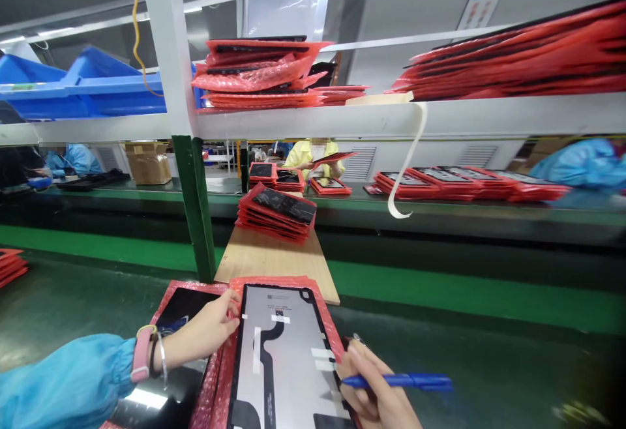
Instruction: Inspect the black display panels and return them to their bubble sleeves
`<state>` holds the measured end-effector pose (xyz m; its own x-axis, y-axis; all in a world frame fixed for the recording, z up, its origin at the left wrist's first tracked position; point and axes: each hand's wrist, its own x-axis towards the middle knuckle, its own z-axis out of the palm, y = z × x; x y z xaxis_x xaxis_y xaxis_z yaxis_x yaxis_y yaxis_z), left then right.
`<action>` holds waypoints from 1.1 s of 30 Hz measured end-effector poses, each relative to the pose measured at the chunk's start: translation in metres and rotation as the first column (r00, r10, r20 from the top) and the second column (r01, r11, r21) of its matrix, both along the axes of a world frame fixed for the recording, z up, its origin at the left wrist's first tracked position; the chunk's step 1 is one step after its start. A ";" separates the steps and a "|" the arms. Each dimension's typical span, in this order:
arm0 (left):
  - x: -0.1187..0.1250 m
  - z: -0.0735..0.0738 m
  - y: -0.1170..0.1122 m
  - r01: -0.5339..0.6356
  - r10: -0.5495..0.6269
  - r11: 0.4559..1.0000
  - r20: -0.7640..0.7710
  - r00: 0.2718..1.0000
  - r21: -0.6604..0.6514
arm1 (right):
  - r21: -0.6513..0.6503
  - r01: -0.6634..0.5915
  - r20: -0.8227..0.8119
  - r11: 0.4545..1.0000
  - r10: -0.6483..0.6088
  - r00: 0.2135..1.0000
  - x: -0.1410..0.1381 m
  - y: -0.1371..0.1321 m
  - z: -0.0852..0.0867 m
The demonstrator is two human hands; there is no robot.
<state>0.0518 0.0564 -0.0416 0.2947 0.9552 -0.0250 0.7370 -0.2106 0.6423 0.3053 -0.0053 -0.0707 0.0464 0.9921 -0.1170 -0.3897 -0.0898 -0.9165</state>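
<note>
A tablet screen panel, grey-backed with a black border, flat cable and white tape strips, lies face down on red bubble-wrap bags in front of me. My left hand has its fingers curled at the panel's left edge, gripping it there. At the right edge is my right hand, closed around a blue pen that points toward the panel. Its lower fingers are partly hidden beside the panel. Under my left forearm lies another dark, glossy panel on red bubble wrap.
A wooden board bridges to the far bench, bearing a stack of red-bagged panels. A green post rises at left. Overhead, a white shelf carries red bags and blue bins. A white strip dangles from it. Co-workers sit beyond.
</note>
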 end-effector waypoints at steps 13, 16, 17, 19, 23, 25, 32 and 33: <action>0.015 0.021 0.014 -0.220 0.418 0.813 0.279 0.864 -0.539 | -0.092 -0.096 0.024 0.991 0.099 0.995 0.000 0.013 0.006; 0.020 0.025 0.017 -0.183 0.415 0.812 0.329 0.848 -0.554 | -0.107 -0.127 0.049 0.986 0.133 0.990 0.001 0.015 0.009; 0.023 0.027 0.016 -0.154 0.404 0.817 0.361 0.841 -0.555 | -0.111 -0.140 0.055 0.984 0.147 0.988 0.001 0.015 0.010; 0.032 0.033 0.011 -0.068 0.367 0.834 0.459 0.809 -0.548 | -0.113 -0.158 0.065 0.981 0.166 0.984 -0.001 0.016 0.012; 0.051 0.041 -0.003 0.082 0.304 0.877 0.678 0.669 -0.474 | -0.096 -0.182 0.082 0.978 0.191 0.978 -0.002 0.012 0.014; 0.057 0.043 -0.007 0.089 0.281 0.904 0.739 0.613 -0.418 | -0.052 -0.194 0.109 0.980 0.199 0.974 0.005 0.008 0.018; 0.052 0.068 -0.012 -0.118 0.111 0.991 0.886 0.450 -0.064 | 0.321 0.090 0.290 0.943 -0.188 0.938 0.050 0.008 0.061; 0.051 0.072 -0.013 -0.142 0.085 0.990 0.900 0.427 -0.027 | 0.347 0.107 0.281 0.932 -0.212 0.936 0.050 0.009 0.067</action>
<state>0.1032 0.0434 0.0307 0.0126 0.9733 0.2291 -0.2290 -0.2202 0.9482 0.3555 0.0040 -0.0034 0.1893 0.9490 0.2523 -0.0670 0.2688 -0.9609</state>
